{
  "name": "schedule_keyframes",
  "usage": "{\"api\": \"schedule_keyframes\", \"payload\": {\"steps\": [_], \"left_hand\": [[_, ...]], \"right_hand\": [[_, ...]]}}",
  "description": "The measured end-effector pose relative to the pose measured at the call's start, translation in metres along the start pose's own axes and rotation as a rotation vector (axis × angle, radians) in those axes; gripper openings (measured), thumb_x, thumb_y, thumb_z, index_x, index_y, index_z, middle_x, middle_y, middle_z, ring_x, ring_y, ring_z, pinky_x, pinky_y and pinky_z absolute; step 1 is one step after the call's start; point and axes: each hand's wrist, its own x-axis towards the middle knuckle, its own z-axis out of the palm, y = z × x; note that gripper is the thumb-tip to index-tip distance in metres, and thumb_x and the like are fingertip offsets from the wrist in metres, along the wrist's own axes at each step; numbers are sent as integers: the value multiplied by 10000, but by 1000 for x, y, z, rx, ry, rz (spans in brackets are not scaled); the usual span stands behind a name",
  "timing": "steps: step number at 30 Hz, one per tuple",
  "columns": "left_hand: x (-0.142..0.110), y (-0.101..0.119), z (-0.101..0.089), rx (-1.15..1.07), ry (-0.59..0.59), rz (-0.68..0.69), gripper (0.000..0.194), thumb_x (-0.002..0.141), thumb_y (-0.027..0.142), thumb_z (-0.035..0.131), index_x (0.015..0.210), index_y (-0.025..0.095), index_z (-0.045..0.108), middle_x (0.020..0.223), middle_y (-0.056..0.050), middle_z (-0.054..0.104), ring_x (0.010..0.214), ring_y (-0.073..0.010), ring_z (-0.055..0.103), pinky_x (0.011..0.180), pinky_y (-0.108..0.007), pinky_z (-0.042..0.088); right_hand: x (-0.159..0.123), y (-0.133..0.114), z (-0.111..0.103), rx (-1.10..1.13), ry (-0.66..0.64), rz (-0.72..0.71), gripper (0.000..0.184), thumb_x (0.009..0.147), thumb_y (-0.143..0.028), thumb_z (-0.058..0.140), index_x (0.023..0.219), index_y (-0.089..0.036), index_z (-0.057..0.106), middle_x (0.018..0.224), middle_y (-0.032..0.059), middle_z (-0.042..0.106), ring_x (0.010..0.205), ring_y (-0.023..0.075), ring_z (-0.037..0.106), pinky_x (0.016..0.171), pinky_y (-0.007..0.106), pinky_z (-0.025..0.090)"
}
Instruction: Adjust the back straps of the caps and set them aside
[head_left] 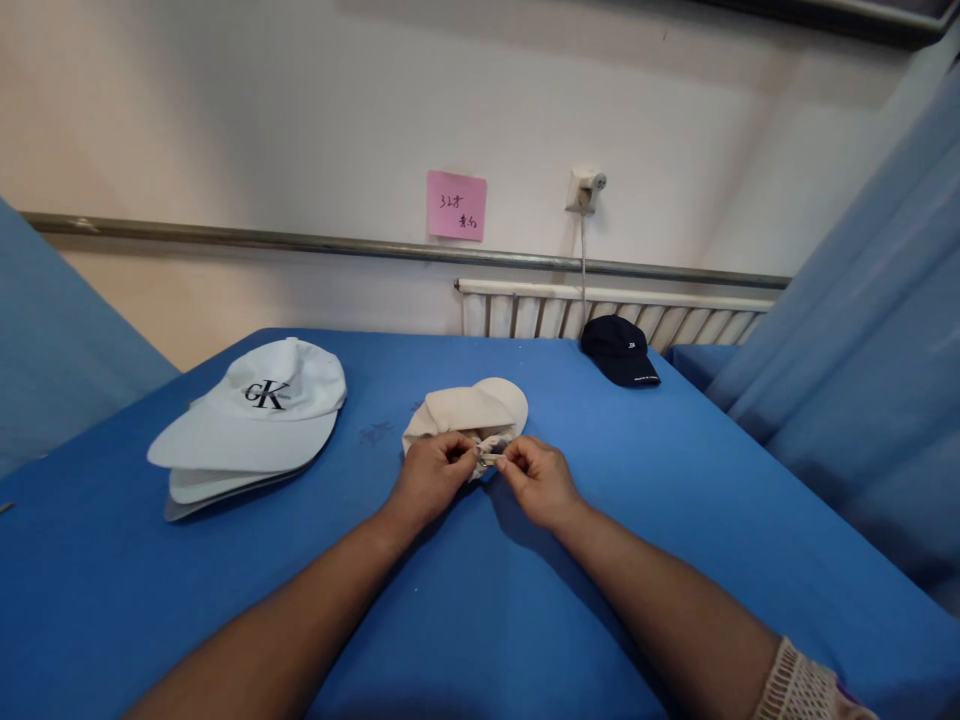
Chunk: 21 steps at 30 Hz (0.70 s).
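A cream baseball cap lies on the blue-covered table, its brim pointing away to the back right and its rear strap toward me. My left hand pinches the strap area at the cap's back edge. From the other side, my right hand grips the end of the strap between thumb and fingertips. A small buckle seems to sit between the two hands, but it is too small to make out clearly.
On the left is a stack of caps, the top one white with black letters. A dark navy cap rests at the far right corner. Behind the table are a radiator, a wall rail and a blue curtain.
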Motion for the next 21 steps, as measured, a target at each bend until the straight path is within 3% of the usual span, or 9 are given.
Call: {"api": "schedule_keyframes", "payload": {"steps": [3,7,10,15,21], "left_hand": [[2,2,-3,-48,10,-24,214,731,350,587,676,158,663,601,7,626,550,-122,516,528,-225,381],[4,5,-10,-222,-43,-93,242,716,384,617,664,147,615,574,14,571,521,-105,473,499,-222,358],[2,8,-12,-325,-92,-129,263,720,400,644,713,140,606,601,10,572,522,-96,466,497,-220,359],[-1,14,-11,-378,-171,-122,327,731,399,665,915,131,634,738,-37,649,597,-122,548,540,-238,420],[-1,16,-13,-254,-196,-59,302,673,336,715,907,157,649,874,-54,702,780,-181,630,704,-290,493]], "right_hand": [[3,5,0,18,10,-22,147,863,-253,542,740,-204,606,692,-8,609,644,147,561,617,250,432],[4,5,-2,44,-9,-228,211,871,-128,472,978,-201,639,959,53,669,908,175,618,832,304,488],[4,0,-3,-14,-27,-314,272,847,-108,525,1087,-204,607,1067,78,651,1002,193,603,887,326,486],[6,-2,-3,-196,-14,-355,218,845,-114,556,1034,-208,613,1030,80,656,982,210,595,865,345,485],[7,0,-1,-363,-48,-396,207,858,-91,512,1015,-183,612,1046,102,647,990,221,578,872,348,464]]}}
